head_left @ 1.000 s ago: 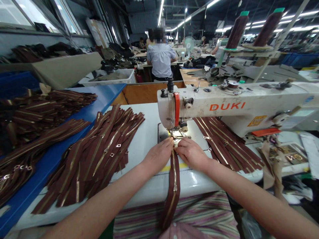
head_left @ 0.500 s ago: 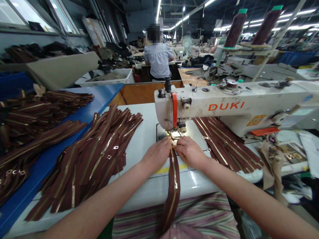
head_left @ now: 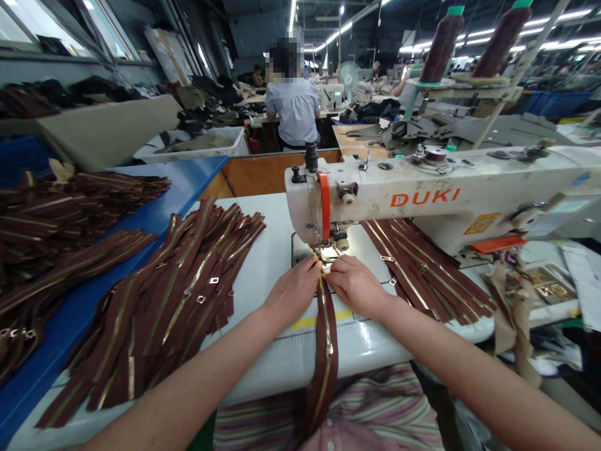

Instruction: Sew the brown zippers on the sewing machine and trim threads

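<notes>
My left hand (head_left: 293, 291) and my right hand (head_left: 354, 287) meet just in front of the presser foot (head_left: 328, 252) of a white DUKI sewing machine (head_left: 422, 200). Between their fingertips they pinch a brown zipper with brass teeth (head_left: 325, 357), which hangs over the table's front edge toward my lap. A heap of similar zippers (head_left: 169, 300) lies left of my left hand. Another heap (head_left: 422, 269) lies under the machine arm, right of my right hand. My fingers hide the zipper's end.
A blue table (head_left: 188, 178) at left carries more zipper bundles (head_left: 61, 213). Brown thread cones (head_left: 441, 41) stand above the machine. Metal fittings and beige straps (head_left: 511, 300) lie at right. A seated co-worker (head_left: 293, 109) works beyond a wooden table.
The view has shifted slightly, so the machine and zipper heaps sit a little further left in the frame. Both hands remain at the presser foot, pinching the zipper.
</notes>
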